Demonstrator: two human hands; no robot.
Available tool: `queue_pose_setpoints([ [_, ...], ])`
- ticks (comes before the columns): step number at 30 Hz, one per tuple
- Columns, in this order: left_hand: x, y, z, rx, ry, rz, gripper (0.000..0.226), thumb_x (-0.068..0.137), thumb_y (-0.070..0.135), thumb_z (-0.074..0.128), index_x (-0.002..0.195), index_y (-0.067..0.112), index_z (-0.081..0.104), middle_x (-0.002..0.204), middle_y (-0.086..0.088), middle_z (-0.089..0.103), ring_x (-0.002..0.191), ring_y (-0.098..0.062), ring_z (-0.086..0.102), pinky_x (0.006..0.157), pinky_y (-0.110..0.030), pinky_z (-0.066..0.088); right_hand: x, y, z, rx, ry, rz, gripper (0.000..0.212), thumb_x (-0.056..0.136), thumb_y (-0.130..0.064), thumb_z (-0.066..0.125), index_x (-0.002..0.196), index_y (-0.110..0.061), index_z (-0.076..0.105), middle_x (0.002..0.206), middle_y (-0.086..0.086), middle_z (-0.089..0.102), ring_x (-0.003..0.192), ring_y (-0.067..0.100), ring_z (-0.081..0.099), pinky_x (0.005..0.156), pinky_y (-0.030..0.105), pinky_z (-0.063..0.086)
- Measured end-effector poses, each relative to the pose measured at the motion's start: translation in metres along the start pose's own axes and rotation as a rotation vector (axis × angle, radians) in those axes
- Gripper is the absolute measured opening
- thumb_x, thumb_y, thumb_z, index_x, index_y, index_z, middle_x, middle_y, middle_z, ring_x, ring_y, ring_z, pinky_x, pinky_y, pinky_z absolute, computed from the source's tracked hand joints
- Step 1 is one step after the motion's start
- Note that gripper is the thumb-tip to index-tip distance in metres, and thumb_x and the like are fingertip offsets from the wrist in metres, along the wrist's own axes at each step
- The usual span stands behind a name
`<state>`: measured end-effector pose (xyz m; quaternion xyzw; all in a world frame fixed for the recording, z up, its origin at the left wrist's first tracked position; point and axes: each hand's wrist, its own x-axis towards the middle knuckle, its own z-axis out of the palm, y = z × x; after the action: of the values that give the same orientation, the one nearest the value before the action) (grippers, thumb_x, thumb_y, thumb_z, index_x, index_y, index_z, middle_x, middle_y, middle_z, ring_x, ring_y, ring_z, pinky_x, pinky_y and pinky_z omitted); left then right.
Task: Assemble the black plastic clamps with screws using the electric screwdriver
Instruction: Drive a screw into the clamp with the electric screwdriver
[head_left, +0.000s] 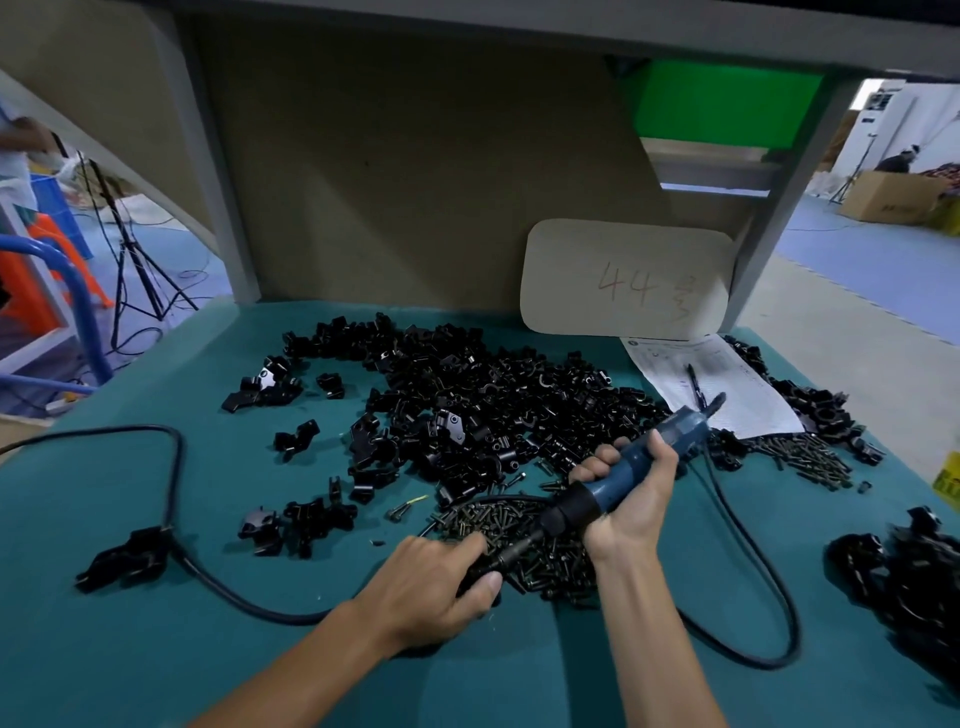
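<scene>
Driving step, apparently. Gripping electric screwdriver (605, 487) in right hand (639, 499), fingers wrapped round barrel; bit (511, 553) angled into black clamp (475, 574) pinched in left hand (431, 592), at screw pile (498, 519) edge. Next: seat bit square on screw, brace clamp against twist.

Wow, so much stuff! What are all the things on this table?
table: one, teal, under everything
clamp parts: big heap, black, table middle
more black parts: one blurred heap, right edge
screws: two heaps, dark, by the hands and at right
electric screwdriver: one, blue and black, in right hand
cable: one, black, looping across the table
cardboard sign: one, tan, marked "44", leaning at back
paper sheet: one, white, back right
pen: one, dark, on the paper sheet
held clamp: one, black, at the screwdriver's tip
left hand: one, grips the held clamp
right hand: one, grips the electric screwdriver
</scene>
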<state>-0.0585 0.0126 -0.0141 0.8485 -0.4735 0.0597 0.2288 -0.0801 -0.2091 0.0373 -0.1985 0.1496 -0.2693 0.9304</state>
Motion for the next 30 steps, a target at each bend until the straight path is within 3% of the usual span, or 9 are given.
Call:
queue_pose_setpoints([
  [4,0.000,0.001,0.000,0.017,0.019,0.014,0.031,0.097,0.055,0.038,0.083,0.027,0.039,0.054,0.011,0.040,0.043,-0.016,0.037,0.046,-0.028,0.026,-0.003,0.004,-0.001,0.012,0.023,0.015,0.030,0.091,-0.045,0.065,0.083,-0.019,0.054,0.068,-0.005,0.050,0.051,0.008,0.046,0.046,0.021,0.045],
  [8,0.001,0.000,0.001,0.140,0.076,-0.015,0.039,0.092,0.064,0.050,0.083,0.027,0.042,0.053,0.011,0.047,0.042,-0.012,0.041,0.044,-0.026,0.029,-0.011,0.004,0.000,-0.124,0.165,-0.074,0.030,0.089,-0.041,0.073,0.082,-0.020,0.052,0.067,-0.004,0.053,0.050,0.010,0.049,0.048,0.024,0.046],
  [16,0.000,0.003,0.001,0.196,0.125,-0.023,0.034,0.088,0.053,0.056,0.074,0.022,0.059,0.049,0.009,0.052,0.037,-0.011,0.043,0.039,-0.022,0.035,-0.026,0.003,0.004,-0.163,0.401,-0.199,0.035,0.086,-0.023,0.072,0.106,-0.014,0.045,0.057,-0.002,0.055,0.045,0.014,0.050,0.046,0.027,0.047],
  [21,0.002,0.005,0.000,0.181,0.148,-0.017,0.032,0.086,0.050,0.060,0.070,0.022,0.057,0.045,0.010,0.048,0.034,-0.010,0.036,0.036,-0.021,0.032,-0.027,0.005,0.007,-0.183,0.405,-0.215,0.031,0.087,-0.023,0.071,0.101,-0.014,0.046,0.058,-0.001,0.054,0.046,0.014,0.050,0.046,0.028,0.046],
  [30,0.003,0.005,0.000,0.194,0.136,-0.024,0.035,0.084,0.051,0.058,0.067,0.021,0.057,0.042,0.008,0.047,0.032,-0.012,0.040,0.037,-0.020,0.028,-0.026,0.005,0.011,-0.191,0.396,-0.201,0.028,0.087,-0.023,0.069,0.097,-0.015,0.044,0.056,-0.002,0.054,0.043,0.014,0.049,0.044,0.027,0.046],
])
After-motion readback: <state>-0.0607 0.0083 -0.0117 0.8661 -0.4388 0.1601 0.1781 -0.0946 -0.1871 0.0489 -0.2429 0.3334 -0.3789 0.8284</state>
